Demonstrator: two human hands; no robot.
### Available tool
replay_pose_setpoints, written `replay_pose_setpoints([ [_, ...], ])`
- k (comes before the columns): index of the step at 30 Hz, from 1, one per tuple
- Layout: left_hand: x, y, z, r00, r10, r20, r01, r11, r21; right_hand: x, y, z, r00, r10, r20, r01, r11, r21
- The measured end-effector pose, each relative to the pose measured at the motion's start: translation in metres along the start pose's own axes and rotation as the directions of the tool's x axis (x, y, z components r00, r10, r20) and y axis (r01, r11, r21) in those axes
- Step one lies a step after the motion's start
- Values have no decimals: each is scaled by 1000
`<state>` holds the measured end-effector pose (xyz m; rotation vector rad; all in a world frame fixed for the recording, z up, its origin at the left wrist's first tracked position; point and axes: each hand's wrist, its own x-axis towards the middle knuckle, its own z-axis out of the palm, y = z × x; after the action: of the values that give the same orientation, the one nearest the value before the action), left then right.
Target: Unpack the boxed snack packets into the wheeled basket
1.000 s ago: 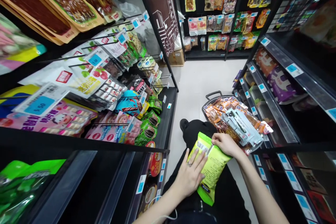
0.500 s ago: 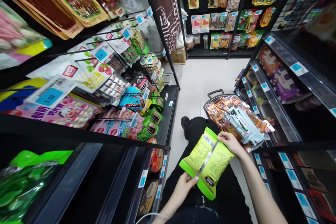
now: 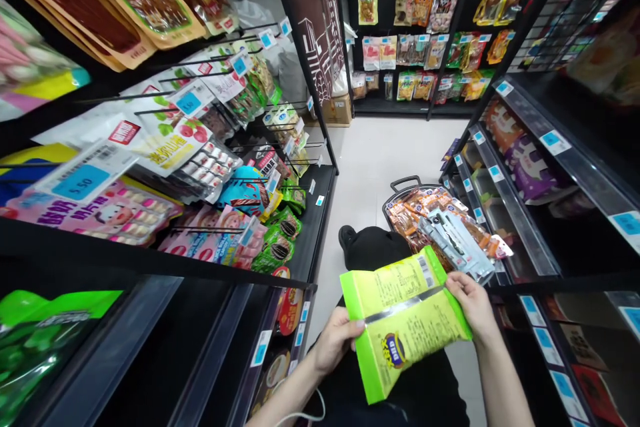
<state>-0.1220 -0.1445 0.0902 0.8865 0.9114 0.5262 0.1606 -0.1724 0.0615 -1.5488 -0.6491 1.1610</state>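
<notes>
A green and yellow snack bag (image 3: 415,313) lies between my hands above my lap, its printed back with a central seam facing up. My left hand (image 3: 336,337) pinches the bag's left end, thumb on top. At the opposite end, my right hand (image 3: 469,300) grips the edge near the barcode. Just beyond the bag, a black basket (image 3: 391,188) stands on the floor. It is heaped with orange-brown snack packets (image 3: 420,210), and grey-blue packets (image 3: 460,240) lie on top of them.
On the left, hooks hold hanging candy bags (image 3: 165,147) above a dark shelf (image 3: 315,223). A tiered rack (image 3: 530,213) with price tags lines the right side. Pale floor (image 3: 370,147) runs to a back wall of hanging snacks (image 3: 420,53), with a cardboard box (image 3: 337,110) beside it.
Both hands have turned the snack bag clockwise, so its seam now runs closer to level. My left hand has risen slightly, and my right hand has moved right and down.
</notes>
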Motion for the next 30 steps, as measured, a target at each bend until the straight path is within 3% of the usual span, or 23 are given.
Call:
replay_pose_setpoints([
  [5,6,26,-3,997,8,79,-16,994,108,-20,-18,-20,999,53,-10,-53,998,-35],
  [7,9,37,-6,996,0,86,-27,948,316,-23,-20,-29,1000,2,21,1,993,-121],
  [9,12,50,-8,1000,0,25,-14,831,556,-25,-22,-35,991,-126,40,132,968,-214],
  [11,13,64,-9,999,13,-52,24,754,656,-29,-26,-37,939,-341,47,339,892,-300],
  [13,13,76,-12,997,57,-41,-18,771,636,-33,-31,-37,844,-532,61,517,780,-354],
  [14,13,81,-14,996,93,-10,-67,788,612,-36,-34,-36,807,-586,68,567,738,-367],
  [16,14,86,-21,987,153,37,-148,821,552,-41,-36,-33,787,-611,85,594,713,-373],
  [20,16,73,-34,992,118,-38,-106,966,237,-54,-25,-17,873,-475,109,480,799,-363],
  [22,19,62,-36,988,80,-132,-69,994,89,-60,-11,-2,929,-361,83,368,880,-300],
  [24,22,51,-33,963,61,-261,-44,996,72,-63,7,17,972,-235,-6,230,957,-180],
  [27,27,43,-28,929,52,-367,-31,997,65,-62,35,43,986,-25,-165,37,997,69],
  [30,30,39,-28,935,20,-354,-29,999,-21,-57,52,54,972,143,-188,-80,948,310],
])
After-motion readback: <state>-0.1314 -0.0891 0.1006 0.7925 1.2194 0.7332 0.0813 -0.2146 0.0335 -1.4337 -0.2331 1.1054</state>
